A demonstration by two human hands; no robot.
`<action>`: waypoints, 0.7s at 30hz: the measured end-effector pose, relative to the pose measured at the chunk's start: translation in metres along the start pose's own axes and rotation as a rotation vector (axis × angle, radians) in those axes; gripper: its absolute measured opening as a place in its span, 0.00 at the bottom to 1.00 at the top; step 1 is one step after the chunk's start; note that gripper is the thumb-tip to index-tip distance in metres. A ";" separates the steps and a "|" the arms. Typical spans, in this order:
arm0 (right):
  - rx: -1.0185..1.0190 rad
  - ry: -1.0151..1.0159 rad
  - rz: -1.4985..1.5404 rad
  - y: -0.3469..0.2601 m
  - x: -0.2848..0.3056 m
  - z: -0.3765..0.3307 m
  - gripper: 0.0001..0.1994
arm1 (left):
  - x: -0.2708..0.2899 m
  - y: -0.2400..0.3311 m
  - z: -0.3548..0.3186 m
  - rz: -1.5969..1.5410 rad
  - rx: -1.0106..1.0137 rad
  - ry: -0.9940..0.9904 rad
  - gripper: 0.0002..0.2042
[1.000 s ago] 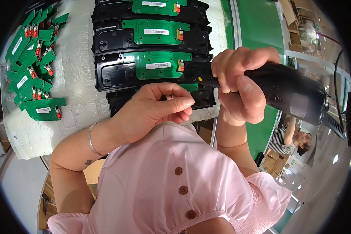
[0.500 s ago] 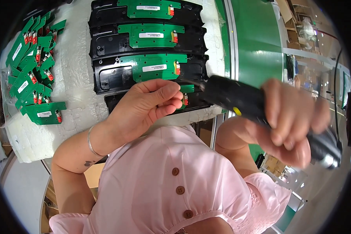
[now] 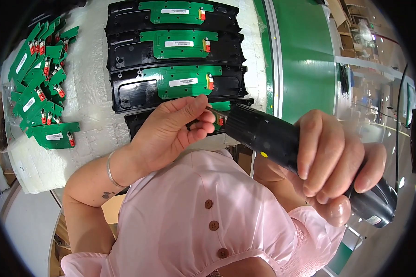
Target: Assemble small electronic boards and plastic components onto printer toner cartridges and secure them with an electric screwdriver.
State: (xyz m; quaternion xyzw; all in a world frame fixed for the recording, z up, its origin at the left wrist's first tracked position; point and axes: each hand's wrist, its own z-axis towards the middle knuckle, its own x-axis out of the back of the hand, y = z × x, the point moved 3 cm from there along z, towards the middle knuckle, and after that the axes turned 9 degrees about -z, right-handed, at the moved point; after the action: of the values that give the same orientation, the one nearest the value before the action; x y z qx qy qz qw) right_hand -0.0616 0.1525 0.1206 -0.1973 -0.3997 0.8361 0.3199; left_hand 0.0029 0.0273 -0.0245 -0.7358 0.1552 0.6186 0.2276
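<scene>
Several boards [image 3: 28,98] lie leftmost; my left hand [image 3: 164,130] pinches thumb to forefinger, contents hidden, beside the tip of the driver [image 3: 261,135]. Its long axis slants, pointing up-left, the rear running down-right through my right hand [image 3: 332,157], wrapped round it.

A green surface [image 3: 305,60] extends along the upper right. A pale rail [image 3: 277,60] borders its left edge. Cartons [image 3: 343,21] are located beyond its right edge, with clear plastic [image 3: 364,34] beside them. A white panel [image 3: 30,219] occupies the lower left. Tan cardboard [image 3: 112,208] is located right of this panel.
</scene>
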 end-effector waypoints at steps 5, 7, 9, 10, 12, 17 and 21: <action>-0.050 0.252 -0.228 0.027 0.024 -0.002 0.13 | -0.008 -0.009 0.004 0.126 0.125 0.291 0.28; -0.047 0.380 -0.194 0.050 0.044 0.000 0.13 | -0.004 -0.008 0.003 0.173 0.082 0.298 0.25; -0.099 0.381 -0.201 0.061 0.056 -0.002 0.13 | -0.003 -0.006 0.005 0.262 0.066 0.237 0.22; -0.104 0.375 -0.184 0.064 0.059 -0.004 0.12 | -0.003 -0.004 0.005 0.263 0.067 0.235 0.22; -0.123 0.404 -0.191 0.067 0.057 -0.005 0.12 | -0.005 -0.001 0.004 0.375 0.062 0.215 0.17; -0.156 0.392 -0.188 0.073 0.059 -0.005 0.11 | -0.008 0.002 0.003 0.397 0.044 0.239 0.10; -0.176 0.367 -0.191 0.075 0.058 -0.001 0.11 | -0.010 0.005 0.001 0.459 0.057 0.238 0.08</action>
State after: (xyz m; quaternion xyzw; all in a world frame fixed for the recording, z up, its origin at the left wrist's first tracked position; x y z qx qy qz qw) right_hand -0.1305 0.1574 0.0557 -0.3343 -0.4230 0.7141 0.4465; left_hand -0.0026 0.0228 -0.0151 -0.7422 0.3612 0.5585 0.0823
